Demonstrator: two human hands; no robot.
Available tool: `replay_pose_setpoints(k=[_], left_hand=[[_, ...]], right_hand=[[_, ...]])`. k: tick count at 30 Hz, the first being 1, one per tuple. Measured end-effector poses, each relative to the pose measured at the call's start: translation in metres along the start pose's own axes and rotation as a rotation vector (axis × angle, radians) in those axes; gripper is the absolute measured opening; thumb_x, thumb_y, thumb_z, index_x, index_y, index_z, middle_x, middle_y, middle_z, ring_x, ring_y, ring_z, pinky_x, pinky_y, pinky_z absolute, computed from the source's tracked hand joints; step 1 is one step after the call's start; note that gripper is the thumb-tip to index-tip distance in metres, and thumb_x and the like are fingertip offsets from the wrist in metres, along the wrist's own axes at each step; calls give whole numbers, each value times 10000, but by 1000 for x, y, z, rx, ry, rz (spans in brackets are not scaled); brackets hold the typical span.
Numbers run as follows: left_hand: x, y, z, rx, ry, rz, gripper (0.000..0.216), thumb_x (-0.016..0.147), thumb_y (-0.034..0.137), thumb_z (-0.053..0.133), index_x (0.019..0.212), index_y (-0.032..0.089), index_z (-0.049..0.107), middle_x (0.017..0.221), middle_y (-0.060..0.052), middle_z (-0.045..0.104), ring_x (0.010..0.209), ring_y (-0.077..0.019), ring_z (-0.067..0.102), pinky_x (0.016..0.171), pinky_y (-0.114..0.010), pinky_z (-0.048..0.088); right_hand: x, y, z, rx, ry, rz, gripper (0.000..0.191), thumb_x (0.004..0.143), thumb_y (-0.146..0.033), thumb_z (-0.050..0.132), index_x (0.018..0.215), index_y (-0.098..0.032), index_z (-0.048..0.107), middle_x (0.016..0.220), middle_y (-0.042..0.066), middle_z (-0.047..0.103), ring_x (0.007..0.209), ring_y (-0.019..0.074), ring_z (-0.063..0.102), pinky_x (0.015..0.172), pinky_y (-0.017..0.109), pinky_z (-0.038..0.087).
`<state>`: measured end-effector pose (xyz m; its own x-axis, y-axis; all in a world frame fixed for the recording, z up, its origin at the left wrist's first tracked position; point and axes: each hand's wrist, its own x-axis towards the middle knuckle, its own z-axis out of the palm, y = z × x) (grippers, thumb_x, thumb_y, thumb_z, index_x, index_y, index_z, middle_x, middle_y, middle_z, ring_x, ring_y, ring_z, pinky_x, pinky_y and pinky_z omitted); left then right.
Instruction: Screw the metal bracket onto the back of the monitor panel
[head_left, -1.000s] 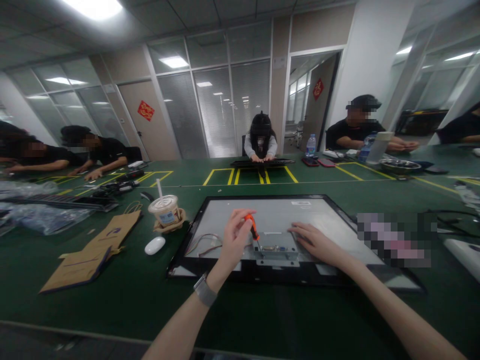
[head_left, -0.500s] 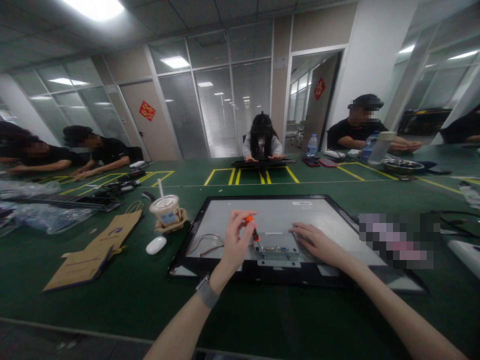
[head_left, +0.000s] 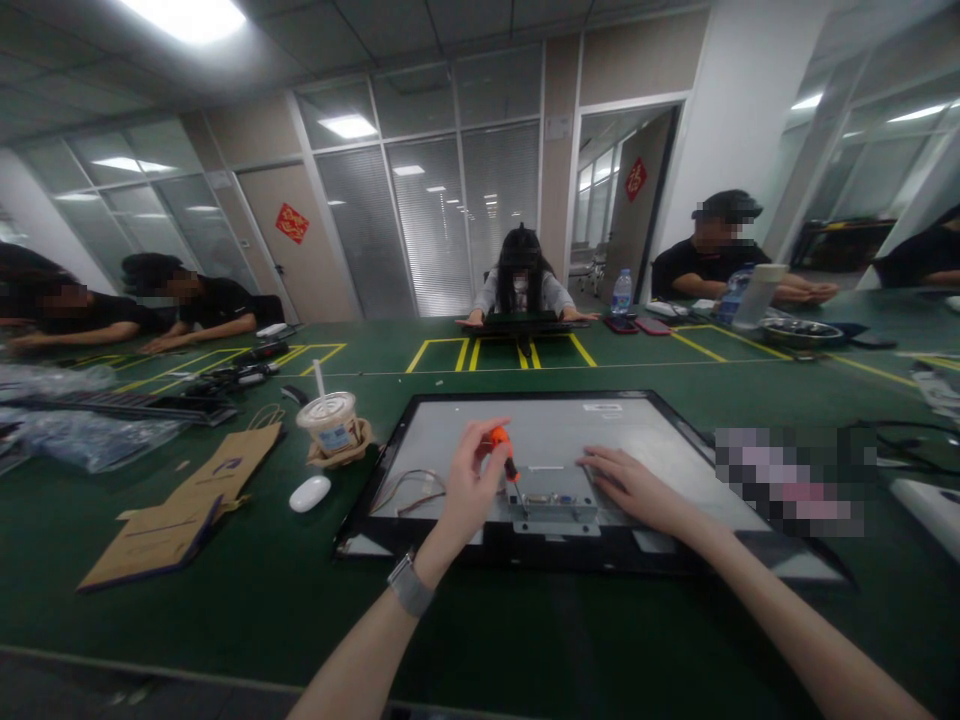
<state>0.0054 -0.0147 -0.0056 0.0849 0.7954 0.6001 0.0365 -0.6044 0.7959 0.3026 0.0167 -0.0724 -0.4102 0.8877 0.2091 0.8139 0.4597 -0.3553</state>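
Note:
A flat display panel [head_left: 540, 430] with a black frame lies back side up on the green table in front of me. My left hand [head_left: 476, 465] is closed around the orange and black handle of a screwdriver [head_left: 511, 468]. The screwdriver's shaft points down at the left end of a metal bracket [head_left: 559, 513] with connector ports, near the panel's front edge. My right hand [head_left: 634, 487] rests on the panel's back to the right of the bracket, fingers stretched out. Thin cables [head_left: 409, 490] lie on the panel left of my left hand.
To the left are a drink cup [head_left: 330, 425] in a cardboard holder, a white mouse [head_left: 310, 493] and a brown paper bag [head_left: 180, 510]. Plastic wrapping [head_left: 97, 435] lies farther left. Across the table a person [head_left: 523, 275] has both hands by another dark panel. Other people sit at both sides.
The screwdriver handle has turned slightly in my left hand, and those fingers have shifted a little. My right hand stays in place. The person opposite has spread their hands farther apart.

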Motion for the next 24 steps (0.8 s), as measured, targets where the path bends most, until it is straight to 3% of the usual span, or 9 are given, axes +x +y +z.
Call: replay_pose_setpoints(k=[3, 6, 10, 15, 20, 24], left_hand=[[-1, 1, 0, -89, -54, -75, 332, 994, 356, 504, 1265, 220, 638, 1100, -85, 646, 969, -193, 632, 879, -330, 523], [-1, 0, 1, -125, -40, -44, 283, 956, 367, 577, 1160, 210, 695, 1103, -84, 627, 952, -187, 628, 844, -310, 533], [2, 0, 2, -44, 50, 39, 181, 876, 335, 689, 992, 208, 746, 955, -40, 582, 833, -146, 600, 757, -256, 524], [4, 5, 0, -73, 30, -61, 306, 946, 397, 573, 1128, 190, 706, 967, -73, 667, 875, -181, 644, 791, -302, 542], [2, 7, 2, -151, 35, -99, 326, 925, 429, 599, 1092, 171, 706, 1082, -111, 705, 934, -212, 686, 800, -322, 561], [0, 3, 4, -173, 0, -116, 343, 919, 402, 626, 1170, 174, 675, 1103, -118, 705, 926, -206, 695, 800, -326, 569]], right_hand=[[0, -2, -1, -1, -4, 5, 439, 952, -306, 434, 1336, -216, 627, 1470, 132, 563, 1360, 291, 517, 1174, 536, 347], [-1, -4, -2, 0, -8, 9, 444, 958, -315, 422, 1340, -209, 622, 1476, 137, 557, 1363, 292, 513, 1170, 539, 351], [-1, -5, -3, -1, -16, 16, 448, 963, -321, 415, 1347, -212, 617, 1474, 137, 558, 1370, 297, 505, 1169, 545, 349], [-1, -3, -2, 1, -9, 8, 443, 959, -323, 420, 1342, -227, 621, 1479, 127, 556, 1373, 296, 503, 1173, 546, 343], [0, 1, 2, 3, 5, -2, 440, 963, -323, 420, 1342, -232, 624, 1473, 120, 561, 1365, 286, 512, 1183, 530, 334], [0, 1, 1, 5, 3, 3, 441, 955, -315, 432, 1339, -223, 629, 1469, 125, 564, 1359, 288, 517, 1180, 532, 339]])
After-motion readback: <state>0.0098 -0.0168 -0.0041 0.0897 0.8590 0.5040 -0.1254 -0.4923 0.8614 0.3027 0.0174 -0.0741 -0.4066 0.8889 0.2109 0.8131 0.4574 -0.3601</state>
